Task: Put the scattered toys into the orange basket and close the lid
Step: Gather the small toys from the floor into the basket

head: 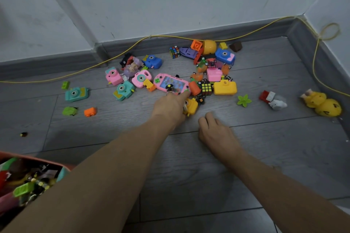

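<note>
The orange basket [11, 155] sits at the bottom left with several toys inside. Scattered toys lie ahead on the floor: a pink game console [171, 82], toy cameras in pink [141, 78], teal [76, 93] and blue [225, 56], and a yellow case [225, 88]. My left hand [169, 107] reaches to the console's near edge, with its fingers on that edge. A small yellow toy camera [192, 107] is tucked under its thumb side. My right hand [215, 131] rests on the floor nearer to me, loosely curled and holding nothing. No lid is in view.
A yellow cord [121, 55] runs along the skirting and loops in the right corner. Yellow plush toys [322, 103] lie against the right wall. A green flower [244, 100], a red block [267, 95] and an orange brick [90, 112] lie apart from the pile.
</note>
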Tool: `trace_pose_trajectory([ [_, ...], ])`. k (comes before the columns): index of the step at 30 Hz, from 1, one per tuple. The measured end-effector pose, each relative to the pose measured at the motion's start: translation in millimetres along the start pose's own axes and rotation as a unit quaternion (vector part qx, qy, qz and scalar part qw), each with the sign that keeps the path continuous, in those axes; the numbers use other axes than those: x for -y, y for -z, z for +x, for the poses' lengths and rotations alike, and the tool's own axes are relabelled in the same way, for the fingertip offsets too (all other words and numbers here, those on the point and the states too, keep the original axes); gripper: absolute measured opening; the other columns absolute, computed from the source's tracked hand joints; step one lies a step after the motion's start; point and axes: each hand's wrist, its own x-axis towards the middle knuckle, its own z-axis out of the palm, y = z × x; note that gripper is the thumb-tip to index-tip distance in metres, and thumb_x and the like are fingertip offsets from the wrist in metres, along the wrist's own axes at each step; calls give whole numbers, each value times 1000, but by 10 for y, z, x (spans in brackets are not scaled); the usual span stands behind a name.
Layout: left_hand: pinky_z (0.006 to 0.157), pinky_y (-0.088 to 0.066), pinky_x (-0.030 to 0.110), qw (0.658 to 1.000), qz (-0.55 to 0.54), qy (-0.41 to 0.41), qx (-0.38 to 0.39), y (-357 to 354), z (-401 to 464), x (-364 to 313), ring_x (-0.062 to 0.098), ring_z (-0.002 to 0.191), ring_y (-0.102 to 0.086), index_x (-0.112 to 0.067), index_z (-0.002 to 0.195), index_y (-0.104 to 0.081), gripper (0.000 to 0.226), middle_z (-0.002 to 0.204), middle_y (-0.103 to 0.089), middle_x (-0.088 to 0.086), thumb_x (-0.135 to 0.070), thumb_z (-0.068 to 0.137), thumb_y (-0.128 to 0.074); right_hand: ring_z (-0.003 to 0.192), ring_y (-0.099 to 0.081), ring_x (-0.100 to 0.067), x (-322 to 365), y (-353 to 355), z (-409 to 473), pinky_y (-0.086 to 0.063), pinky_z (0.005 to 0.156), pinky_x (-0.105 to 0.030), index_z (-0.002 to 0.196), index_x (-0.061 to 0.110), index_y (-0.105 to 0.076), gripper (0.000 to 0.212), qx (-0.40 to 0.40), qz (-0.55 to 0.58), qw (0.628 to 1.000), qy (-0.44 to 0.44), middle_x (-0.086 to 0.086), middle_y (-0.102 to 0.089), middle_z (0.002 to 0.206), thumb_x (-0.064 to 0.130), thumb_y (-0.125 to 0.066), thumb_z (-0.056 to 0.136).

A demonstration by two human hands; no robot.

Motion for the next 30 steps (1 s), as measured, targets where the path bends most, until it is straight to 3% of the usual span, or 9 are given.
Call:
trace_pose_trajectory([
  [7, 67, -48, 34, 996, -93, 13, -8, 12, -75, 59, 29, 98, -60, -33, 134, -42, 61, 110, -60, 9, -35, 80, -70, 61, -53, -21, 11, 8, -82, -27, 38, -27, 85, 13, -47, 38, 26, -15, 1000, -7, -8, -46, 84, 4, -78, 66],
  [12, 78, -55, 38, 982, -184, 46, -4, 32, -185, 181, 26, 102, -59, -33, 137, -43, 65, 112, -62, 4, -37, 79, -72, 57, -55, -23, -34, -6, -172, -29, 39, -28, 84, 11, -51, 37, 60, -31, 996, 51, -12, -51, 85, 5, -82, 65],
  [15, 81, -57, 40, 960, -269, 76, -27, 112, -248, 258, 24, 102, -62, -31, 138, -46, 69, 115, -62, 2, -34, 76, -75, 53, -53, -22, -34, -10, -164, -28, 38, -29, 85, 13, -43, 45, 63, -7, 997, 48, -10, -50, 83, 3, -81, 64],
  [17, 73, -61, 43, 941, -324, 96, -24, 184, -288, 282, 25, 90, -67, -30, 138, -46, 70, 112, -62, 4, -30, 75, -77, 65, -57, -25, 2, 1, -179, -38, 45, -33, 94, 12, -42, 24, 86, 0, 996, 36, -11, -50, 92, -2, -56, 80],
  [19, 63, -63, 43, 921, -374, 107, -8, 263, -334, 288, 26, 79, -70, -28, 138, -46, 69, 107, -62, 6, -24, 76, -77, 84, -58, -33, 16, 13, -155, -41, 59, -40, 104, 8, -45, 25, 98, 26, 994, -36, -14, -48, 106, 2, -27, 88],
  [23, 63, -63, 44, 902, -417, 110, 4, 439, -445, 336, 29, 79, -72, -26, 146, -40, 78, 108, -62, 10, -18, 77, -76, 82, -57, -40, 109, 55, -133, -39, 65, -43, 97, 3, -50, 8, 80, 142, 972, -170, -20, -53, 101, 10, -46, 95],
  [27, 64, -63, 40, 907, -408, 107, 6, 590, -580, 410, 27, 78, -71, -25, 147, -38, 79, 99, -62, 8, -16, 78, -76, 83, -56, -34, 184, 131, -158, -34, 65, -39, 101, 3, -50, 8, 133, 147, 966, -163, -21, -56, 107, 6, -45, 95],
  [30, 62, -63, 39, 916, -388, 97, -2, 653, -684, 477, 25, 74, -71, -25, 146, -39, 79, 102, -63, 10, -15, 77, -75, 86, -55, -32, 184, 143, -228, -30, 67, -31, 98, 3, -51, 9, 129, 174, 959, -183, -20, -57, 106, 2, -55, 90],
])
